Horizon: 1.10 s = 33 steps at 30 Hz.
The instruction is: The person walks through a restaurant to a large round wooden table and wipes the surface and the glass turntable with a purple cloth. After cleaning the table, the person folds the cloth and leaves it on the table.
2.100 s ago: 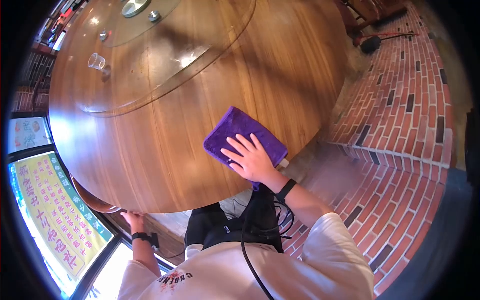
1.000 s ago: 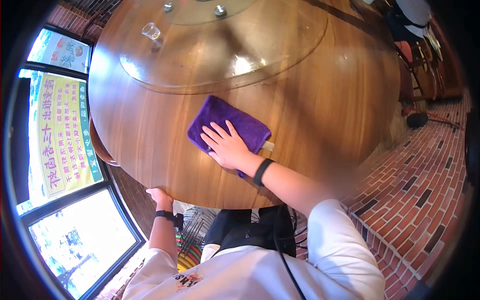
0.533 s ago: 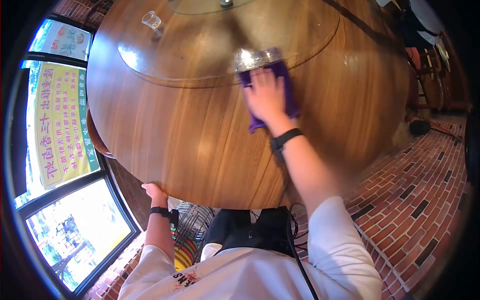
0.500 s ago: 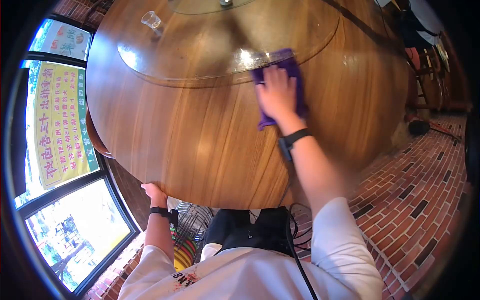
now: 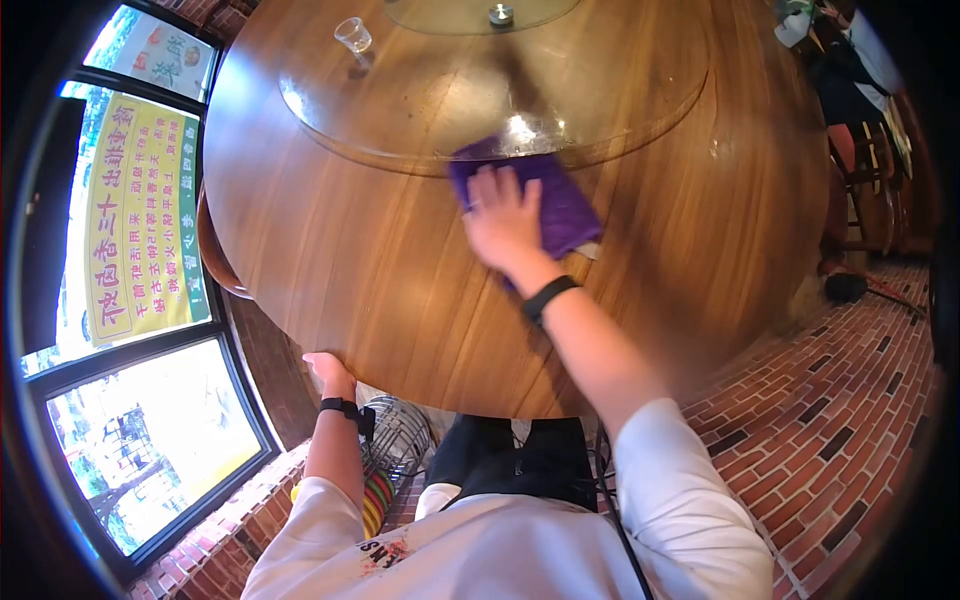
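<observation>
My right hand [image 5: 503,218] lies flat on a purple cloth [image 5: 568,212], fingers spread and pressing it to the round wooden table [image 5: 400,300]. The cloth's far edge meets the rim of the glass turntable [image 5: 440,110]; its near right corner is folded, showing a pale bit. At the near left rim, my left hand [image 5: 332,374] is curled round the table edge, its digits partly hidden. Both wrists wear black bands.
A clear plastic cup [image 5: 353,36] stands on the turntable's left, near a small metal knob [image 5: 500,14] at the centre. Below the left rim is a wire rack [image 5: 398,440]. Chairs [image 5: 868,165] and a person's arm are at the far right, above a brick floor [image 5: 820,420].
My right hand has swept the purple cloth to the left along the turntable's rim, turning the cloth. My left hand stays at the table edge. The view has shifted slightly.
</observation>
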Tool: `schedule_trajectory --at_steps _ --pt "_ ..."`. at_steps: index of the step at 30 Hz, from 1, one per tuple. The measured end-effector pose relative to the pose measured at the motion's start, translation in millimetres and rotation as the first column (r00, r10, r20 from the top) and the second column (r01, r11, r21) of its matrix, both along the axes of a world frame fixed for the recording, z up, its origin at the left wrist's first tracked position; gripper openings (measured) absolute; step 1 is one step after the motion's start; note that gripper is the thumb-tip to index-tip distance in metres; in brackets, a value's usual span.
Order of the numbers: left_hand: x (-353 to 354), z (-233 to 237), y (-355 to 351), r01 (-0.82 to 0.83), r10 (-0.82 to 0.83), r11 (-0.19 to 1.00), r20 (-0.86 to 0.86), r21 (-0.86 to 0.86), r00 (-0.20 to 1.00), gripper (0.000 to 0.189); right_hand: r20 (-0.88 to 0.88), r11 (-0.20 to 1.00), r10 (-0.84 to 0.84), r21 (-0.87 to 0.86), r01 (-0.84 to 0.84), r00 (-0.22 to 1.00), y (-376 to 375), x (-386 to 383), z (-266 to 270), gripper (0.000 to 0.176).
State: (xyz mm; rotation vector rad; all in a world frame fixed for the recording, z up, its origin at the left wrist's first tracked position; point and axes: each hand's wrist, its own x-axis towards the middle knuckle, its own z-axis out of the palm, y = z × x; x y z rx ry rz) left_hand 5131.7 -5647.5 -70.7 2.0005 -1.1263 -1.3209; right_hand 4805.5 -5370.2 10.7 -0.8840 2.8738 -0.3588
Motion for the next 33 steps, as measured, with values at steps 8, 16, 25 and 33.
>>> schedule_trajectory --at_steps 8,16,25,33 --pt "12 -19 -15 -0.019 0.021 0.999 0.074 -0.031 0.997 0.084 0.056 0.962 0.128 -0.249 -0.111 0.99 -77 22 -24 0.064" --pt "-8 16 8 -0.003 0.004 1.0 -0.084 0.02 0.996 0.079 -0.114 0.958 -0.274 0.057 0.282 0.955 170 -36 -3 0.055" --pt "-6 6 0 -0.004 0.004 1.0 -0.047 0.004 0.999 0.081 -0.239 0.825 -0.495 0.172 0.539 0.835 238 -33 -52 0.059" --pt "-16 14 2 -0.042 0.044 0.999 0.088 -0.032 0.995 0.081 -0.017 0.992 0.117 -0.039 -0.118 0.993 54 79 -20 0.062"
